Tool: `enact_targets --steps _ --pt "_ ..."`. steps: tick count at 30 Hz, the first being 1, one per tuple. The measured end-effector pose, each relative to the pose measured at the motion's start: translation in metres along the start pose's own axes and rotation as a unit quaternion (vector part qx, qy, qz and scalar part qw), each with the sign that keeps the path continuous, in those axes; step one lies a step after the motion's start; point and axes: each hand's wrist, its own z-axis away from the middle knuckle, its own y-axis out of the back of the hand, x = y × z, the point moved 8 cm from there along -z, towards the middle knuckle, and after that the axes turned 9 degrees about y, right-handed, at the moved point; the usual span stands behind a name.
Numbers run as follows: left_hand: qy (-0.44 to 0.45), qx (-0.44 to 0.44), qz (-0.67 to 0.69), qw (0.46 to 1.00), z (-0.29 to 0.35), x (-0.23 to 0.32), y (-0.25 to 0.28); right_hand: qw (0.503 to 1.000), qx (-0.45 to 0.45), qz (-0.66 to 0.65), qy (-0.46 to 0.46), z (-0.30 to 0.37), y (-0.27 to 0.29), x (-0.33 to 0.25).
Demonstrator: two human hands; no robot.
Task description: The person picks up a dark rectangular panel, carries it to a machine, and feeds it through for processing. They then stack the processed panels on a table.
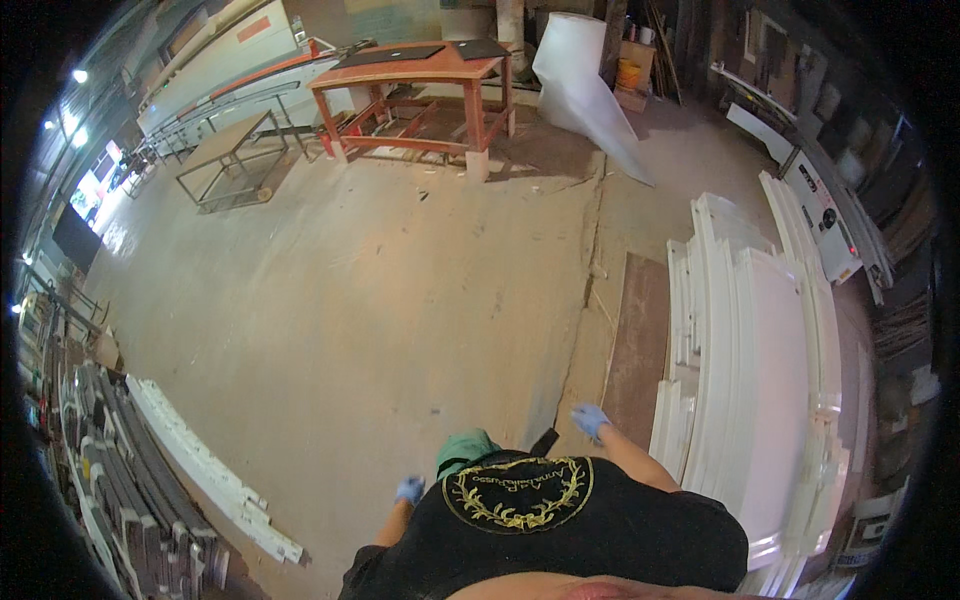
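Observation:
My left hand (409, 489), in a blue glove, hangs low beside my body over the concrete floor. It shows small, and how its fingers lie is hard to make out. Out to the right, my right hand (591, 420) wears a matching blue glove. Its fingers are partly spread with nothing in them, and it is nearest to a brown sheet (636, 345) lying on the floor. Between the hands, green cloth (466, 447) sticks out in front of my black shirt (560, 535). A short black strap-like piece (544, 441) juts out beside it.
White panels (770, 380) are stacked along the right. At the left lie dark and grey profiles (140, 480) and a white strip (215, 480). Ahead stand a red-brown workbench (415, 70), a low metal-framed table (222, 143) and a white sheet roll (575, 60). A crack (588, 290) runs along the floor.

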Motion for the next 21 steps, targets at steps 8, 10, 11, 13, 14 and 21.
enact_targets --steps 8,10,11,13,14,21 --pt "0.126 -0.007 -0.021 0.992 -0.118 0.157 0.063 0.988 0.05 0.106 0.104 -0.296 0.048 -0.17" --pt "0.111 0.024 -0.015 0.993 -0.16 0.24 0.119 0.987 -0.03 0.157 -0.001 -0.316 0.058 -0.157" --pt "0.093 0.046 -0.006 0.995 -0.188 0.295 0.145 0.985 -0.05 0.164 -0.026 -0.322 0.078 -0.161" --pt "-0.004 0.112 0.001 0.994 -0.257 0.454 0.206 0.955 -0.013 0.296 0.028 -0.344 0.127 -0.114" --pt "-0.056 0.163 0.011 0.985 -0.287 0.525 0.242 0.969 0.007 0.246 0.022 -0.353 0.141 -0.116" --pt "-0.36 0.022 0.233 0.903 -0.332 1.031 0.292 0.974 0.075 0.116 -0.178 -0.445 0.275 -0.07"
